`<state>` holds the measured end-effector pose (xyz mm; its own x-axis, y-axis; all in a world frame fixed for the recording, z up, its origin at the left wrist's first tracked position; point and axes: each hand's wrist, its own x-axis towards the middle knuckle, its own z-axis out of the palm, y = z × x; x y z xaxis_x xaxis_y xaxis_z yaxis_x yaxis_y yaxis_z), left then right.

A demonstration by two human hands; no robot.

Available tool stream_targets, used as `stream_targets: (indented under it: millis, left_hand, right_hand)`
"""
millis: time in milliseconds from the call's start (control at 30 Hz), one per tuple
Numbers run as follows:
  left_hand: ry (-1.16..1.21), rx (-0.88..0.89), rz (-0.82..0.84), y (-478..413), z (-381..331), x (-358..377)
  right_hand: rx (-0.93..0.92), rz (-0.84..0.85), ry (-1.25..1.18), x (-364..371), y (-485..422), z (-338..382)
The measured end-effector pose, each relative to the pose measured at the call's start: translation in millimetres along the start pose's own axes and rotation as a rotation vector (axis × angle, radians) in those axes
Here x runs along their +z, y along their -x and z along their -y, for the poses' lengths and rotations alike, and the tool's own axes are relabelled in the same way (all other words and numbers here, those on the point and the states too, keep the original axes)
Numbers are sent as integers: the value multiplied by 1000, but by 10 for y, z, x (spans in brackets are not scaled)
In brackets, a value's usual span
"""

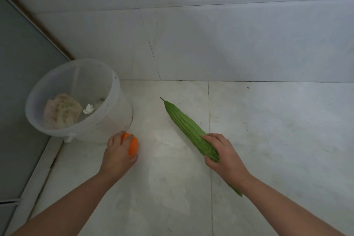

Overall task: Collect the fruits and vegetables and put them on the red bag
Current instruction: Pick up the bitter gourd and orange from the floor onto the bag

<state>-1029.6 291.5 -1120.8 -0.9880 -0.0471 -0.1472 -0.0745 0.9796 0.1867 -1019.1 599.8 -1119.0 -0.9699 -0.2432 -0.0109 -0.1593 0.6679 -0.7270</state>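
Note:
An orange fruit (pixel 133 146) sits low over the pale tiled floor, right beside the bucket, with my left hand (pixel 118 154) closed over its top and left side. A long ridged green bitter gourd (pixel 184 124) lies diagonally, stem end pointing up-left. My right hand (pixel 222 154) is wrapped around its lower half, and its tail end pokes out beneath my wrist. No red bag shows in this view.
A translucent white plastic bucket (pixel 113 92) stands at the left against the wall, with crumpled cloth and a scrap of paper inside. A grey door with a raised threshold (pixel 47 156) runs along the left edge. A tiled wall rises behind.

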Motion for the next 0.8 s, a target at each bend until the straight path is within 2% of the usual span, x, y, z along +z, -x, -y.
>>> stream_targets:
  millis: [300, 433, 567, 800]
  left_hand:
    - [42, -166, -17, -54, 87, 51]
    - [61, -164, -47, -21, 115, 55]
    - [201, -194, -81, -40, -28, 43]
    - [537, -134, -133, -15, -729, -248]
  right_hand:
    - [58, -1, -44, 70, -38, -59]
    - [86, -1, -90, 96, -23, -88]
    - [124, -25, -149, 93, -41, -106]
    - [141, -71, -253, -184, -159, 122]
